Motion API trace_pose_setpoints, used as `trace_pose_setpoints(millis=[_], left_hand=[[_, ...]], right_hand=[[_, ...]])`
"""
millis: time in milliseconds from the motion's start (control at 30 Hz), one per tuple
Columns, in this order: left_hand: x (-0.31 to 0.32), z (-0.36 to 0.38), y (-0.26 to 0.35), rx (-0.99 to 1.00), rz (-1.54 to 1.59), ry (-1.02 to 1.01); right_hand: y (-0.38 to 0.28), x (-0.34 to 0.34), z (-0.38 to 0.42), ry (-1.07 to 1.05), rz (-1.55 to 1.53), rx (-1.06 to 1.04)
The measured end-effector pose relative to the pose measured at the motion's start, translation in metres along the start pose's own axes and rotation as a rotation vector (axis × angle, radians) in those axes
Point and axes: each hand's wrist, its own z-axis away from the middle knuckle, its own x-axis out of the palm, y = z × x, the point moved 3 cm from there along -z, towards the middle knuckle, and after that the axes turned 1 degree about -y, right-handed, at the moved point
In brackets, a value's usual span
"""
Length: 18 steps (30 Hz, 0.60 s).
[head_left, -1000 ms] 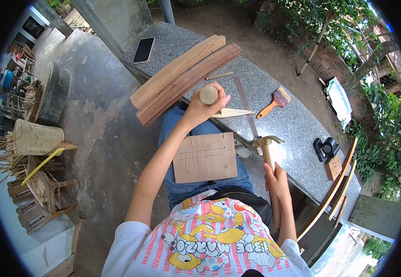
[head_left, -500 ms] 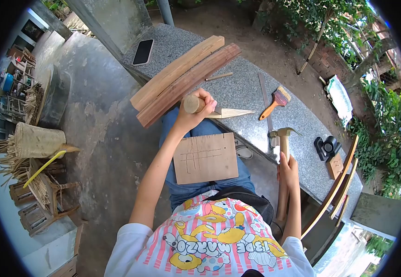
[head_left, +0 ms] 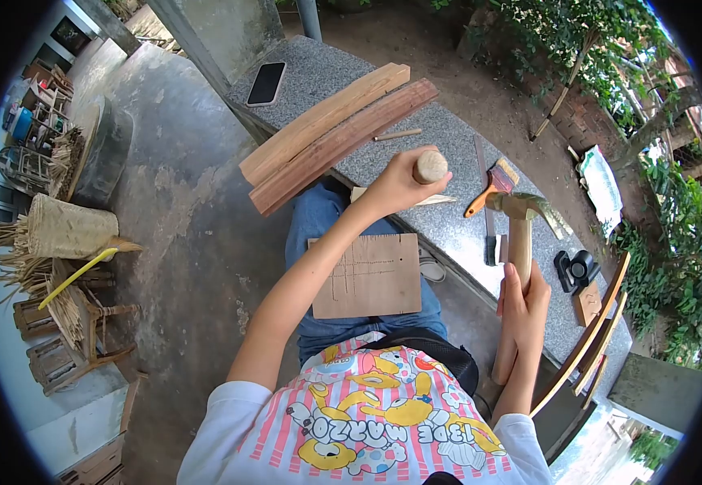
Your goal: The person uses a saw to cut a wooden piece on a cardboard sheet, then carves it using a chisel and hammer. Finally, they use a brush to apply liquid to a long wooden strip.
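My left hand (head_left: pixel 406 182) is closed around the thick round wooden handle of a chisel (head_left: pixel 431 166), its butt end facing up toward me. The chisel's blade is hidden below my hand. Under that hand lies a pale pointed piece of wood (head_left: pixel 441 199) on the edge of the granite bench. My right hand (head_left: pixel 524 299) grips the wooden handle of a claw hammer (head_left: pixel 520 226), its head raised over the bench. Across my lap rests a flat wooden board (head_left: pixel 367 283) with lines marked on it.
Two thick curved wooden pieces (head_left: pixel 335 129) overhang the granite bench (head_left: pixel 440 230). A phone (head_left: pixel 267 84), paintbrush (head_left: pixel 492 187), thin stick (head_left: pixel 398 134) and metal strip (head_left: pixel 481 158) lie there. A black device (head_left: pixel 575 268), wood block (head_left: pixel 587 304) and curved strips (head_left: pixel 585 339) sit at right.
My left hand has moved right and turned the chisel more upright, over the pale wood. My right hand has lifted the hammer slightly, and its head now looks nearer and larger.
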Motion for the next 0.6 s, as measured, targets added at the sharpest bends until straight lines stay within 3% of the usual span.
trace_pose_setpoints(millis=[167,233,400,500,600], left_hand=[[0.004,-0.008,-0.001,0.003,-0.088,-0.053],[0.004,-0.008,-0.005,0.001,0.064,-0.064],[0.004,-0.007,-0.004,0.047,0.039,-0.043],[0.004,-0.005,-0.003,0.053,0.029,-0.049],[0.004,-0.007,-0.001,0.031,0.036,-0.060]], right_hand=[[-0.056,0.002,-0.008,-0.010,-0.061,-0.196],[-0.067,0.007,-0.014,-0.022,-0.005,-0.309],[-0.056,0.019,-0.029,-0.149,0.132,-0.264],[-0.090,-0.009,-0.020,-0.033,0.111,-0.233],[-0.100,-0.023,-0.018,0.115,-0.099,-0.417]])
